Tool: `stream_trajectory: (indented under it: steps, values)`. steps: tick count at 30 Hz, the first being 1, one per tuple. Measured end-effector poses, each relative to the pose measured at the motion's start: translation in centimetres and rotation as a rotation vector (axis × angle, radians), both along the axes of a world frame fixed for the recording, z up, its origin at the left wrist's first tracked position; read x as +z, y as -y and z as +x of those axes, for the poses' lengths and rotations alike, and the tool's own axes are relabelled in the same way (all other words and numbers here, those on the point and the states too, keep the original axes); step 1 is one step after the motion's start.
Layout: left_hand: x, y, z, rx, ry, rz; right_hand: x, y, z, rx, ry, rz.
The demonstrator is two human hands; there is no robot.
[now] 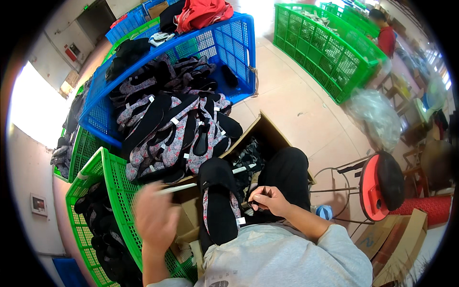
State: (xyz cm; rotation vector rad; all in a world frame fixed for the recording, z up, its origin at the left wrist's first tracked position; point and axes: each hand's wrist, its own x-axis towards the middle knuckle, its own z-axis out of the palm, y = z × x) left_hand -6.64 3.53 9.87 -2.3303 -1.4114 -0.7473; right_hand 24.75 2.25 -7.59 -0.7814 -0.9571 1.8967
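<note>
A slipper [220, 215] with a black sole, pink-grey floral edging and a small white tag lies along my left thigh, its toe pointing away from me. My right hand [270, 201] is closed just right of it, fingers pinched around a small dark thing that I cannot make out. Left of the slipper, my left hand [157, 215] is raised and smeared by motion, so its fingers do not show clearly. Beyond my knees, a heap of floral slippers [174, 136] with black soles and white tags spills out of a blue crate [234, 43].
An open cardboard box [267, 134] holding black scraps stands between my legs. A green crate [107, 177] with dark slippers is close on my left. At right are a red-and-black stool [375, 186] and cardboard [392, 239]. Farther off stands a green crate [320, 52]; a person is beyond it.
</note>
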Motion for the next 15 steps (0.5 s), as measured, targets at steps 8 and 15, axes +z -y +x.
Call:
stream_trajectory:
  steps: [8,15]
  values:
    - [4.4,5.5,-14.9,-0.009,0.792,0.548,-0.8,0.5,0.8,-0.147,-0.001,-0.073]
    - [-2.7,1.9,-4.8,-0.185,-0.279,-0.593,-1.4,0.4,-0.2,-0.128,0.060,-0.095]
